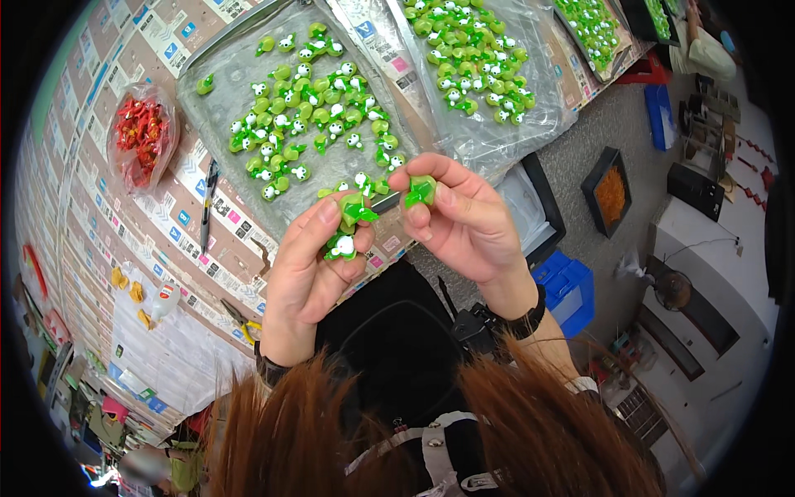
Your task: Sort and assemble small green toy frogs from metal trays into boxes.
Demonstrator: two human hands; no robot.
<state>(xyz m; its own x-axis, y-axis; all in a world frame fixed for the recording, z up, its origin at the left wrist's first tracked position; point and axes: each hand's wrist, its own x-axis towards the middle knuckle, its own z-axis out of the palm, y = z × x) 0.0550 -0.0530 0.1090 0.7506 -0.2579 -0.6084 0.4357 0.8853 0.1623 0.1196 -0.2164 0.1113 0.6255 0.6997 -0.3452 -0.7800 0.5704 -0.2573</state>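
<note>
My left hand (308,261) is closed, pinching a small green plastic figure (354,210) between thumb and fingertips. A second green figure with a white head (341,246) sits lower against the same fingers. Close by on the right, my right hand (474,222) grips another small green figure (421,191) with thumb and forefinger. The held pieces are near each other but apart. Just beyond my hands lies a tray (217,157) lined with clear plastic, carrying many similar green and white figures (319,108).
A second plastic-lined tray (489,149) of green figures lies at the far right. Leftward on the table are a bag of red pieces (142,137), a pen (208,217), pliers (240,321) and a small bottle (166,301). A blue crate (571,290) stands beyond my right wrist.
</note>
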